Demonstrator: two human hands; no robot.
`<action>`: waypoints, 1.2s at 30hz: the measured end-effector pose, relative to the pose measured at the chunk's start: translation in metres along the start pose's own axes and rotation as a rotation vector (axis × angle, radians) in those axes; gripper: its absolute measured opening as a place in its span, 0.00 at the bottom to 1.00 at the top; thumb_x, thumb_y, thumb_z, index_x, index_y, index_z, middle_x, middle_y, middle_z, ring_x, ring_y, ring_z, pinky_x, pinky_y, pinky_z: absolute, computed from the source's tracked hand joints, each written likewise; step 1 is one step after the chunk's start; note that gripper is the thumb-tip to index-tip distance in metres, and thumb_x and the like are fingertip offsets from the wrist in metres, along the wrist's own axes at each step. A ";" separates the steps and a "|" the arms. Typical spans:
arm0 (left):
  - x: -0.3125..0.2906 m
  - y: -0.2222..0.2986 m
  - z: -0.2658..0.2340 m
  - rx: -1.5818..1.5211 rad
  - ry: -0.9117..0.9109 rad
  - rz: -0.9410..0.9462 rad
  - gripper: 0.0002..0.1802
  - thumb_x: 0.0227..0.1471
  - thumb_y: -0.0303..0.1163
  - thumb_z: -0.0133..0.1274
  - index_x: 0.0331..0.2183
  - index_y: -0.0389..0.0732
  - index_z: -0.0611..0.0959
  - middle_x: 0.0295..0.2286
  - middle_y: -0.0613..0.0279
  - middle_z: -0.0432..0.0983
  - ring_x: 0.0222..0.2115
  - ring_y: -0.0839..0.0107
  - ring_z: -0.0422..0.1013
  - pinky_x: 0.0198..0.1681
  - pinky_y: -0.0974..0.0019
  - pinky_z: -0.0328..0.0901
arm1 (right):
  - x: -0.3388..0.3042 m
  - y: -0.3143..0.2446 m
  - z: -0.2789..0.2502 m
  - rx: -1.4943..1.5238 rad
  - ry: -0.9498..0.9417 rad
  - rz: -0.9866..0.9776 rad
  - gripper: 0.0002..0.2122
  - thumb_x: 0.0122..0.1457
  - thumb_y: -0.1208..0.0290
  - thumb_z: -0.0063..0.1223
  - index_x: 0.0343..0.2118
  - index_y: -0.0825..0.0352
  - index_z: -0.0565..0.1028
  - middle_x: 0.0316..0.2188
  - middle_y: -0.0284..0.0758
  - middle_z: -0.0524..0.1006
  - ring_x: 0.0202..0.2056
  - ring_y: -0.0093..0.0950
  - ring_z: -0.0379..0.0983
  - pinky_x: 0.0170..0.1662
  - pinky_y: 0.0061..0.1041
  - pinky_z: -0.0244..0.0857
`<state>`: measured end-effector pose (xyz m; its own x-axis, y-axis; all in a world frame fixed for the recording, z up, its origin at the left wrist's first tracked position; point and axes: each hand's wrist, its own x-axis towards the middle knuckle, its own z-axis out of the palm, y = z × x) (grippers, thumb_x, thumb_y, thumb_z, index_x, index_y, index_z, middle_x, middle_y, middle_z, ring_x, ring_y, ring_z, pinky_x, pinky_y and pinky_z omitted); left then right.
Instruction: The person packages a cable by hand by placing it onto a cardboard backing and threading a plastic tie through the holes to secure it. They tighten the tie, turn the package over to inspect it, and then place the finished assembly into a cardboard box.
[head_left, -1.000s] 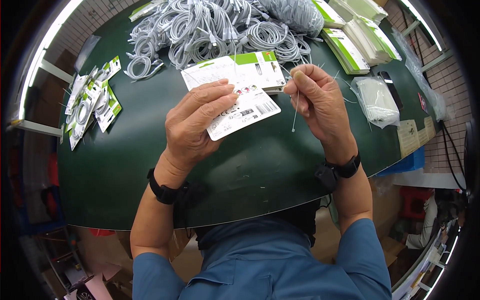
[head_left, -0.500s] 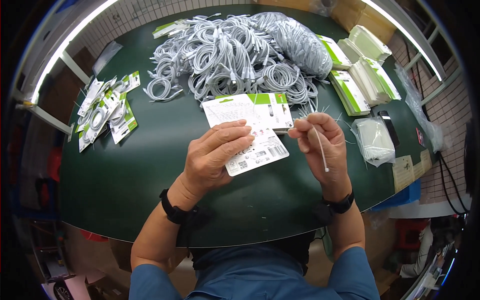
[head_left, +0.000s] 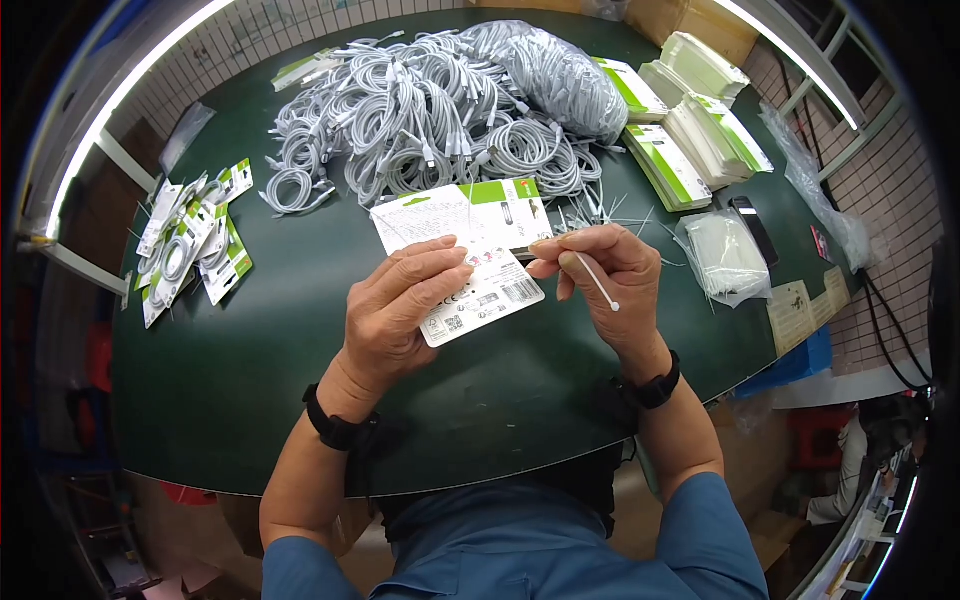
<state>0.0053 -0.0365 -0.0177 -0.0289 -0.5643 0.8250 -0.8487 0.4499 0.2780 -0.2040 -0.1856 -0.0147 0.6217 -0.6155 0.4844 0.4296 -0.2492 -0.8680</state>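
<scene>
My left hand (head_left: 405, 310) grips a white and green cardboard package card (head_left: 490, 302), printed side up and tilted. A thin tie stands up from the card's upper part. In my right hand (head_left: 610, 280) a white cable tie (head_left: 600, 283) is pinched between thumb and fingers, its small head pointing down toward me. The fingertips of this hand are just right of the card, apart from it. Behind the held card lies a stack of green and white cards (head_left: 510, 205), partly covered by it. Loose cable ties (head_left: 605, 212) are spread beyond my right hand.
A large heap of coiled grey cables (head_left: 400, 110) fills the far middle, beside a clear bag of cables (head_left: 560, 85). Carded cables (head_left: 195, 240) lie at the left. Card stacks (head_left: 670, 165), a bag of cable ties (head_left: 727, 255) and a dark phone (head_left: 755, 230) sit at the right.
The whole view has shifted slightly, moving things leftward. My right hand has turned and come closer to the card, the tie now slanting more. The left hand keeps its hold.
</scene>
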 end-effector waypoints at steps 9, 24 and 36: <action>-0.003 0.002 0.000 0.026 0.005 0.010 0.17 0.43 0.27 0.72 0.38 0.37 0.86 0.41 0.53 0.85 0.46 0.51 0.82 0.46 0.57 0.78 | -0.003 -0.012 0.003 -0.214 -0.039 -0.207 0.05 0.60 0.87 0.60 0.38 0.72 0.78 0.34 0.43 0.83 0.33 0.27 0.80 0.32 0.22 0.74; -0.004 0.004 0.005 0.004 0.049 0.076 0.16 0.41 0.25 0.70 0.29 0.37 0.77 0.39 0.54 0.84 0.46 0.52 0.82 0.43 0.58 0.79 | -0.006 -0.018 0.026 -0.326 -0.119 -0.279 0.11 0.53 0.90 0.66 0.37 0.70 0.80 0.34 0.46 0.84 0.38 0.33 0.83 0.39 0.27 0.77; -0.004 0.006 0.006 -0.005 0.044 0.067 0.16 0.40 0.25 0.70 0.30 0.37 0.78 0.37 0.55 0.84 0.46 0.52 0.82 0.43 0.58 0.79 | -0.005 -0.020 0.027 -0.354 -0.213 -0.234 0.09 0.53 0.86 0.69 0.35 0.68 0.82 0.35 0.45 0.85 0.37 0.31 0.83 0.39 0.26 0.76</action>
<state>-0.0030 -0.0356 -0.0225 -0.0622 -0.5020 0.8627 -0.8430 0.4891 0.2239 -0.1982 -0.1575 0.0026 0.6716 -0.3546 0.6505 0.3470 -0.6252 -0.6991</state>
